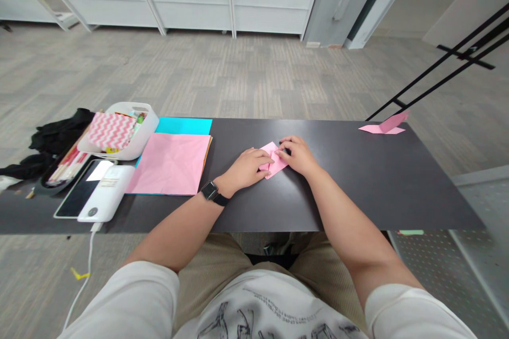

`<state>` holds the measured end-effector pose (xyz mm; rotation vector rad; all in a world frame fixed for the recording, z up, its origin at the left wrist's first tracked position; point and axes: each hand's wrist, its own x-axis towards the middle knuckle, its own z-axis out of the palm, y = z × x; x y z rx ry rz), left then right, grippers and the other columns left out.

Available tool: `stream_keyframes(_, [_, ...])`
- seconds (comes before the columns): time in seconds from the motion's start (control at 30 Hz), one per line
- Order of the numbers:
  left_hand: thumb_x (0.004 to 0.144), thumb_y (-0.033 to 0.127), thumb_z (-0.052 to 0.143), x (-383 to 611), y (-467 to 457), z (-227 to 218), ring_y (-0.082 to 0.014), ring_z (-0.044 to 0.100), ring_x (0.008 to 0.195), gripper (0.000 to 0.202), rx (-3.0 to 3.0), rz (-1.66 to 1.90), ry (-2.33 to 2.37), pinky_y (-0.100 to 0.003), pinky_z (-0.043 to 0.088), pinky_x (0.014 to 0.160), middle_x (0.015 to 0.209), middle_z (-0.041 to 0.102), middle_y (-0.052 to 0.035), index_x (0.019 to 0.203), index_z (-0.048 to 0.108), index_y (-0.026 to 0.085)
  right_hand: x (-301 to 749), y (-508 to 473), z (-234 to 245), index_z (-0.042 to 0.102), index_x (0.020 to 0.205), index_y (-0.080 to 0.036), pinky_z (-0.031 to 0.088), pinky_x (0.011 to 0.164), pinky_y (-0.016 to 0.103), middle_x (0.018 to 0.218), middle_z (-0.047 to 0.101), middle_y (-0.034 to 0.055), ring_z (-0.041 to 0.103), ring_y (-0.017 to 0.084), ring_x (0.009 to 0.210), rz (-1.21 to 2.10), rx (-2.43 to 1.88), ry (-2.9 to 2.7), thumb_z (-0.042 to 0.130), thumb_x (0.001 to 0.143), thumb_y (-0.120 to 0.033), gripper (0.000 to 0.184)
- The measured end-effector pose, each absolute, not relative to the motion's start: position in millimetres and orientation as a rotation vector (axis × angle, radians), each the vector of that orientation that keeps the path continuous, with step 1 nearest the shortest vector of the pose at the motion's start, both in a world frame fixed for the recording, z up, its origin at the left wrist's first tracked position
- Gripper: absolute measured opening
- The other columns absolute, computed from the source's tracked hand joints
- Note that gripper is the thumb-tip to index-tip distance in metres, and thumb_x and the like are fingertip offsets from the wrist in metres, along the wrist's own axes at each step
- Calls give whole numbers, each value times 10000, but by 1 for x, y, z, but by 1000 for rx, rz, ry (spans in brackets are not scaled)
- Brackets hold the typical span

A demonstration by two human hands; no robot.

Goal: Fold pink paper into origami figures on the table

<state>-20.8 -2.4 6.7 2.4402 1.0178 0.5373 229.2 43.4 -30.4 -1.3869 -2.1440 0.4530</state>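
Note:
A small folded piece of pink origami paper [271,173] lies on the dark table in front of me, turned like a diamond. My left hand [250,166] holds its left side, fingers bent over the layers and thumb near the lower edge. On the right side, my right hand [297,156] pinches a fold between thumb and forefinger, its other fingers curled above. The fingertips cover part of the folds. Left of my hands sits a stack of square paper [173,164] with a pink sheet on top. A finished-looking folded pink paper figure [392,123] stands at the far right corner.
A blue sheet [185,125] sticks out behind the stack. Further left are a white basket [149,127] with packets, a tray of pens [66,169], a black cloth [59,132], a phone [75,193] and a white power bank [107,196] with a cable [88,270].

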Motion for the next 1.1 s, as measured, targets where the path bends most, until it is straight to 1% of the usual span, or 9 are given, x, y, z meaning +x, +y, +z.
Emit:
stream_keyframes(0.1, [941, 258, 756, -22, -2, 4, -273, 653, 1243, 326, 2457, 530, 1005, -483, 475, 1152, 1342, 728, -58, 1265, 778, 272, 226, 43, -30, 776, 933, -275, 455, 1154, 549, 1265, 705, 83, 632, 315, 1251, 433, -1407, -2144, 742, 945, -359, 91])
stream_keyframes(0.33, [917, 318, 809, -27, -1, -2, -317, 576, 1386, 355, 2519, 548, 1023, -520, 448, 1215, 1478, 648, -104, 1268, 784, 269, 218, 42, -27, 762, 939, -270, 462, 1133, 548, 1257, 701, 90, 623, 318, 1242, 376, -1416, -2189, 716, 963, -332, 81])
stream_keyframes(0.47, [931, 301, 790, -26, 0, 0, -312, 588, 1387, 313, 2530, 526, 989, -526, 441, 1221, 1488, 673, -94, 1241, 791, 262, 217, 43, -28, 757, 957, -265, 463, 1125, 541, 1246, 698, 94, 623, 318, 1226, 370, -1412, -2213, 714, 965, -322, 72])
stream_keyframes(0.63, [957, 288, 759, -25, -2, 4, -293, 604, 1401, 282, 2525, 504, 993, -548, 384, 1264, 1488, 696, -74, 1237, 785, 259, 214, 44, -30, 750, 965, -257, 468, 1104, 526, 1221, 699, 92, 624, 315, 1200, 335, -1394, -2226, 714, 972, -303, 59])
stream_keyframes(0.8, [987, 304, 711, -23, -5, 9, -287, 613, 1390, 281, 2529, 508, 1009, -520, 410, 1241, 1476, 705, -72, 1256, 780, 262, 210, 42, -29, 742, 998, -265, 476, 1093, 518, 1190, 682, 95, 616, 318, 1193, 319, -1396, -2213, 713, 977, -309, 57])
stream_keyframes(0.87, [1006, 310, 681, -21, -6, 10, -288, 624, 1367, 274, 2523, 507, 1031, -515, 422, 1227, 1454, 717, -68, 1258, 780, 266, 210, 42, -30, 743, 1064, -269, 476, 1105, 526, 1198, 673, 103, 609, 329, 1202, 298, -1418, -2195, 719, 974, -331, 112])
stream_keyframes(0.93, [1019, 310, 659, -20, -6, 10, -292, 626, 1353, 270, 2524, 501, 1056, -511, 435, 1211, 1438, 725, -66, 1254, 784, 264, 212, 42, -31, 741, 1145, -263, 469, 1130, 542, 1240, 661, 120, 602, 347, 1227, 274, -1451, -2177, 732, 964, -368, 209])
stream_keyframes(1.03, [996, 324, 696, -19, -6, 7, -310, 608, 1366, 277, 2536, 489, 1073, -526, 438, 1202, 1462, 711, -69, 1251, 789, 267, 218, 42, -34, 717, 1281, -255, 446, 1180, 572, 1363, 623, 155, 572, 378, 1319, 271, -1483, -2181, 732, 958, -430, 368])
stream_keyframes(1.1, [967, 335, 739, -20, -5, 5, -317, 599, 1379, 302, 2534, 490, 1070, -535, 433, 1206, 1480, 701, -71, 1259, 789, 271, 222, 41, -35, 682, 1369, -259, 404, 1222, 613, 1449, 590, 171, 534, 399, 1396, 279, -1497, -2209, 724, 955, -454, 460])
